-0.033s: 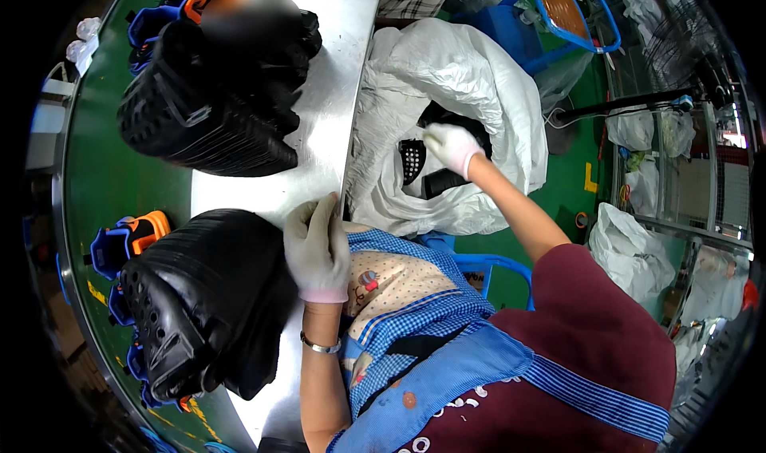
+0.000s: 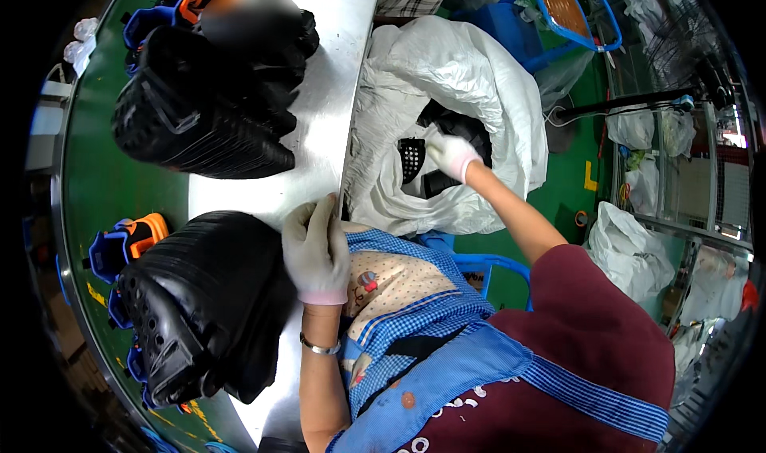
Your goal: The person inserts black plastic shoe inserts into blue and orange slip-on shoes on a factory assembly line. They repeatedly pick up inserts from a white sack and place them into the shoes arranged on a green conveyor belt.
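Note:
My right hand (image 2: 452, 156), in a white glove, reaches into the mouth of a big white woven sack (image 2: 455, 54). Its fingers are curled closed; what they hold, if anything, is hidden. Close to those fingertips in the sack lies a black clog upper with holes (image 2: 411, 159), among other black pieces. My left hand (image 2: 316, 249), gloved too, rests by the edge of the metal table (image 2: 239, 189) with loosely bent fingers, a little apart, and nothing visible in them. Left of it lies a nested stack of black clogs (image 2: 207, 285), very close to the glove. A second such stack (image 2: 199, 118) lies farther off.
Blue-and-orange shoes (image 2: 128, 245) line the green surface (image 2: 88, 166) beyond the table's left side. A blue stool (image 2: 558, 14) with a brown seat stands behind the sack. Wire shelving (image 2: 678, 174) with plastic bags is at the right.
My right hand has shifted slightly right and toward me inside the sack mouth. The left hand stays nearly in place by the table edge.

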